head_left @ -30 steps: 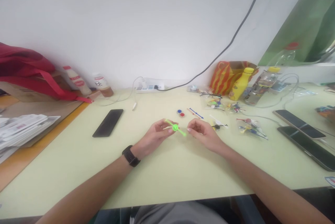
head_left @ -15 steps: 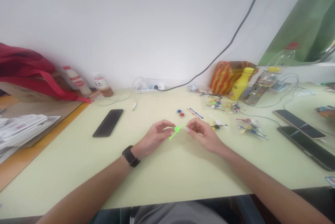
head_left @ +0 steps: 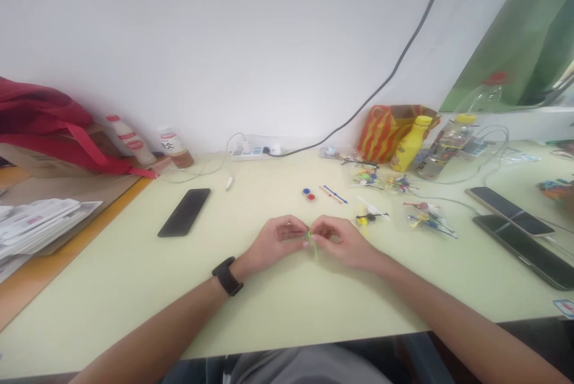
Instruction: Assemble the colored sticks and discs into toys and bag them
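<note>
My left hand [head_left: 275, 241] and my right hand [head_left: 343, 244] meet at the middle of the pale green table [head_left: 251, 306], fingertips nearly touching. Between them, a small neon green plastic piece [head_left: 309, 235] is pinched and mostly hidden by my fingers. Its thin green rod [head_left: 315, 250] shows below the fingertips, pointing toward me. Just beyond my hands lie a blue cap and a red cap [head_left: 308, 194], with thin blue and orange rods [head_left: 332, 194] to their right. A black and yellow assembled part [head_left: 365, 217] lies close to my right hand.
Clear plastic bags of small coloured parts [head_left: 428, 219] lie to the right. A black phone [head_left: 183, 212] is on the left, with two more phones [head_left: 511, 234] at the right. Along the wall stand a power strip [head_left: 253, 154], bottles and a striped bag [head_left: 385, 133].
My hands have come closer together. The green piece has turned, with its rod now pointing toward me, and more of it is hidden by my fingers. The view has shifted slightly.
</note>
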Available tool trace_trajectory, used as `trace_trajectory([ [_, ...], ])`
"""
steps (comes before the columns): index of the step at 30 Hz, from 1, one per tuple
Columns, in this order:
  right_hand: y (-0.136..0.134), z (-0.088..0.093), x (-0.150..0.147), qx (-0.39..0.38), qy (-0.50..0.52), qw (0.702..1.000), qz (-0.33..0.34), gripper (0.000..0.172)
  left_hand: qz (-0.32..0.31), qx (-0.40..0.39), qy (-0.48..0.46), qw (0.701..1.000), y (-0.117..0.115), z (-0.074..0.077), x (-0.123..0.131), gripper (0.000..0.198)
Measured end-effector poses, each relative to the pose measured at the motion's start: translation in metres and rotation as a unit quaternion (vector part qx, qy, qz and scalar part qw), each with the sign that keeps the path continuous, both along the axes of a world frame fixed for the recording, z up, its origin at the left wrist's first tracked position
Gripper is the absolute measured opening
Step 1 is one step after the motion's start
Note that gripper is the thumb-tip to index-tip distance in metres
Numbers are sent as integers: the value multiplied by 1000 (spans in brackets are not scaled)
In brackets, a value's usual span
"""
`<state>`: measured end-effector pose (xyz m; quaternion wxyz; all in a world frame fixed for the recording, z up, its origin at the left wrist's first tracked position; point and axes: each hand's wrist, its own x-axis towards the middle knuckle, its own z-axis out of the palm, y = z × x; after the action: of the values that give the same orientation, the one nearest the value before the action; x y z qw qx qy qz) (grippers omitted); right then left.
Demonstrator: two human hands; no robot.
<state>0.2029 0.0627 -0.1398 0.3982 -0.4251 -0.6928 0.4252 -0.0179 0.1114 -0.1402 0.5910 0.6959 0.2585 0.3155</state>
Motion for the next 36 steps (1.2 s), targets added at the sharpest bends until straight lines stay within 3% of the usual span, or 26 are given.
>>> trace_trajectory([
  [6, 3, -9, 3, 37, -87, 996, -1, 7, 17, 169, 89, 981, -5, -4, 2, 9],
  [9, 1, -8, 3, 68, -125, 990, 0, 9, 41, 205, 102, 973, -4, -3, 1, 10],
  [17, -2, -3, -2, 147, -176, 973, 18, 17, 149, 201, 129, 959, 3, -3, -2, 9],
  [25, 2, -4, 3, 148, -239, 959, -28, 14, 145, 210, 142, 956, 3, -6, -2, 9],
  [32, 11, -6, 36, 179, -365, 903, -139, 17, 135, 203, 129, 961, 3, -6, -3, 9],
  [36, 16, -12, 57, 184, -431, 863, -191, 33, 132, 196, 118, 965, 3, -6, -3, 10],
])
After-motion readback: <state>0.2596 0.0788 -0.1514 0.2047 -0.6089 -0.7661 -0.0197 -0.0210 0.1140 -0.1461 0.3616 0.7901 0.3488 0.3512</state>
